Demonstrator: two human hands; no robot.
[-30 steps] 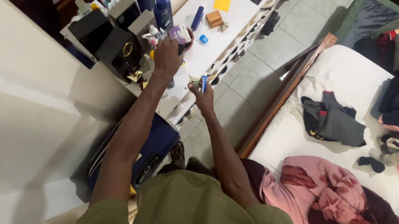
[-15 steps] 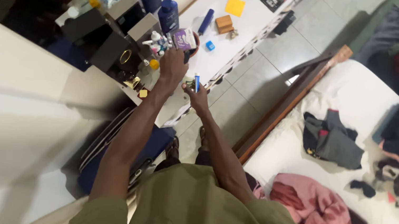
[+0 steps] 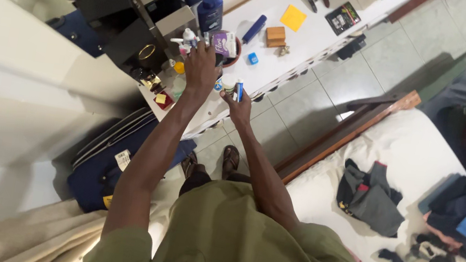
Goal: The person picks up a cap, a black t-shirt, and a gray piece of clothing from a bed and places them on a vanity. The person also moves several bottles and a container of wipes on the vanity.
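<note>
- Blue tube (image 3: 239, 91), a small stick-shaped container with a pale end, stands upright in the right hand (image 3: 241, 105), just above the centre of the frame, at the near edge of the white dresser top (image 3: 316, 35).
- Right hand's fingers are closed round the tube's lower part; it hangs over the dresser edge, no lower than half a second ago, so the tube has not been set down.
- Left hand (image 3: 201, 70) lies flat among the small bottles, fingers spread and stretched forward; whether they pinch anything I cannot tell. Its fingertips are at a small white spray bottle (image 3: 187, 39) and beside a purple-and-white packet (image 3: 224, 42).
- Since a second ago the left hand has stayed on that same cluster of toiletries, while the right has drawn closer to it; the two hands are now just beside each other.
- Two dark blue bottles (image 3: 210, 11) stand behind the left hand, and open dark boxes (image 3: 135, 41) with a gold ring-shaped piece sit to their left.
- Farther along the top, upper centre: a blue cylinder (image 3: 254, 28), a yellow sticky pad (image 3: 293, 17), a small brown box (image 3: 275, 35) and a little blue cap (image 3: 253, 59).
- Camera has swung, so the dresser sits higher in the frame than before; the items on it lie in the same order.
- Judged from this, sorting of the toiletries is under way, with the tube not yet placed.
</note>
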